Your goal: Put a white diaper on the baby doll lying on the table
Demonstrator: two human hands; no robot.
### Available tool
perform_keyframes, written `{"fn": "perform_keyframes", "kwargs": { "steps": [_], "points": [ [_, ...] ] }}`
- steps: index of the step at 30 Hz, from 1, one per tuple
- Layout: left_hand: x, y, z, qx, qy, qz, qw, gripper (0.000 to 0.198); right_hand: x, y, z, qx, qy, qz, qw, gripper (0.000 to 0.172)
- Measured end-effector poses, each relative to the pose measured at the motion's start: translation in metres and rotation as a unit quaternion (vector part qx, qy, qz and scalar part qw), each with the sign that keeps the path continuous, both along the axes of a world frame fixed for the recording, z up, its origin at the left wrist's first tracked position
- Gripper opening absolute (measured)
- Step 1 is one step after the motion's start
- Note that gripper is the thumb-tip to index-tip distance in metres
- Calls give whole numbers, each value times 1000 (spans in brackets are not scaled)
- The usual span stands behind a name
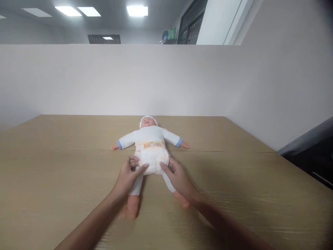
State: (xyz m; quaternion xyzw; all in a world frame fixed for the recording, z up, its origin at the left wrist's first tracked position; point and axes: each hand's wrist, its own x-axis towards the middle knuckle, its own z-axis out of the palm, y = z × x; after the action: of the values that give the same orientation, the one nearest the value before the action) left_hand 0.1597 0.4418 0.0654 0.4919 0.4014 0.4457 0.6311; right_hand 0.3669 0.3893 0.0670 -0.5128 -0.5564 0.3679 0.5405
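A baby doll lies on its back, arms spread and head away from me, in white clothes with blue cuffs and a white cap. A white diaper with a printed orange waistband is around its hips. My left hand grips the diaper's left edge, thumb on the front and fingers at the side. At the opposite edge, my right hand holds the diaper with its thumb on the front panel; its other fingers are partly hidden. The doll's legs point toward me, with bare feet below my hands.
The doll rests on a wide tan tabletop with a seam running across it. Behind it stands a low white partition, and a white wall rises on the right. A dark object is beyond the table's right edge.
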Motion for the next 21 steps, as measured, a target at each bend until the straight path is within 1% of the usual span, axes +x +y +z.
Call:
{"fn": "perform_keyframes", "kwargs": {
  "steps": [2,5,8,10,12,14,16,21],
  "points": [
    [1,1,0,25,-15,18,999,63,1,0,-1,-9,52,21,998,41],
    [-1,-2,0,59,21,33,997,58,2,-2,-2,-19,72,14,997,39],
    [-9,-13,1,111,119,46,986,51,2,-4,0,-25,78,9,997,40],
    [-15,-22,0,165,207,72,962,52,1,-4,3,-34,86,17,996,40],
    [-21,-28,-2,190,271,91,939,56,1,-4,6,-52,97,31,993,42],
    [-25,-31,-4,187,300,91,931,55,1,-4,10,-73,109,40,991,44],
    [-24,-30,-3,177,308,78,931,51,2,-3,14,-88,119,46,988,45],
    [-11,-22,9,143,275,20,950,50,4,-3,19,-95,99,45,989,47]
  ]
}}
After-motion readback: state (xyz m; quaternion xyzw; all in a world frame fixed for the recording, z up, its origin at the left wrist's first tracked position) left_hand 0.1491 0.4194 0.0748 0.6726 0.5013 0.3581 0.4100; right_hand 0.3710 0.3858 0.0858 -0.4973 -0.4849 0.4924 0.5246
